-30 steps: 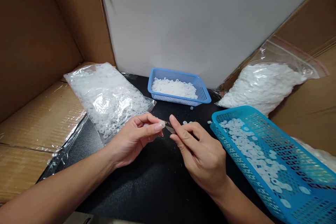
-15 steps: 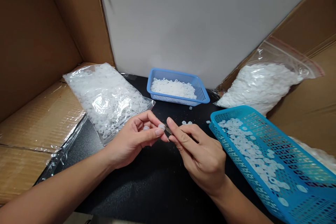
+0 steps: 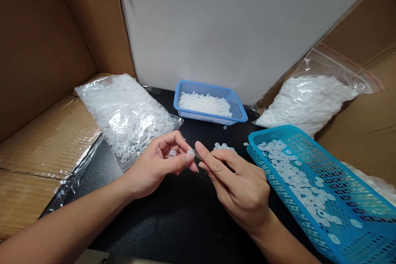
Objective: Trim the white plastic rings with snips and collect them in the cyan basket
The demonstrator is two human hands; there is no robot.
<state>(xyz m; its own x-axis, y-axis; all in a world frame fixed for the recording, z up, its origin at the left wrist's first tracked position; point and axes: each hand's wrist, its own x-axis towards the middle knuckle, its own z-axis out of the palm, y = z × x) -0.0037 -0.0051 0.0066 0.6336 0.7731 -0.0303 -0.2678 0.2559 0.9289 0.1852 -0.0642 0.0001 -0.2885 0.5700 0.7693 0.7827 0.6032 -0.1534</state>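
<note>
My left hand pinches a small white plastic ring between thumb and forefinger, and another white ring sits further in among the curled fingers. My right hand is closed on a thin metal tool whose tip meets the pinched ring. Both hands hover over the black table. A few loose white rings lie on the table just beyond my right hand.
A turquoise basket with several white rings lies at the right. A smaller blue basket of white parts stands at the back. Clear bags of white rings lie at left and right. Cardboard walls enclose the table.
My hands have drawn closer together, and the tool tip now touches the ring pinched in my left hand. My right hand shifted slightly left and down.
</note>
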